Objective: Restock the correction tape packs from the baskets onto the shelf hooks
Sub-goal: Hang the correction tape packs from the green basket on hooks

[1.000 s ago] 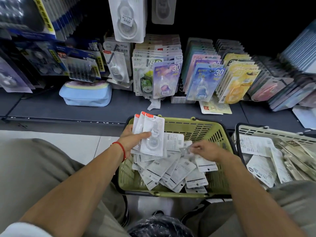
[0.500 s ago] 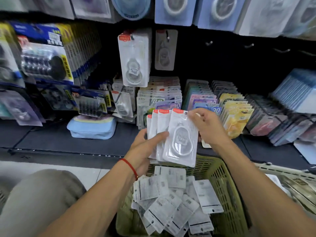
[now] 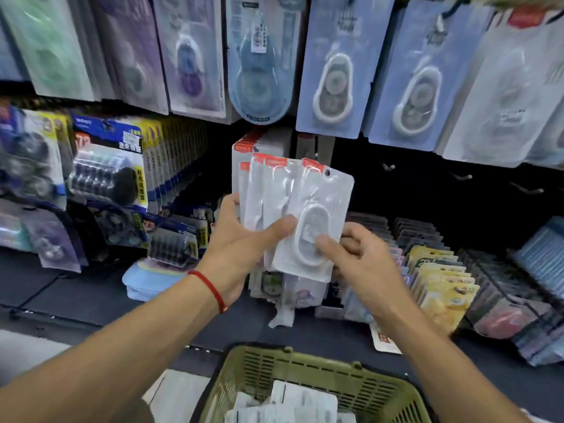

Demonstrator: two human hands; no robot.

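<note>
My left hand (image 3: 244, 248) grips a fanned stack of white correction tape packs (image 3: 274, 193) with red tops, thumb across their fronts. My right hand (image 3: 357, 264) pinches the front pack (image 3: 317, 206) at its lower part, thumb on the clear blister. The stack is raised in front of the shelf, just below matching white packs (image 3: 244, 148) that hang on a hook. Bare shelf hooks (image 3: 460, 177) stick out of the dark back panel to the right. The green basket (image 3: 253, 361) with more packs (image 3: 293, 401) lying face down sits below my arms.
Blue and purple tape packs (image 3: 332, 71) hang in a row above. Black-and-yellow packs (image 3: 110, 166) hang at the left. Rows of colourful packs (image 3: 436, 279) stand on the dark shelf base at the right. A light blue pouch (image 3: 146, 279) lies on the shelf.
Both hands have lifted the stack from over the basket up towards the hooks. My right hand has shifted from the front pack's top to its lower part. The view has tilted up.
</note>
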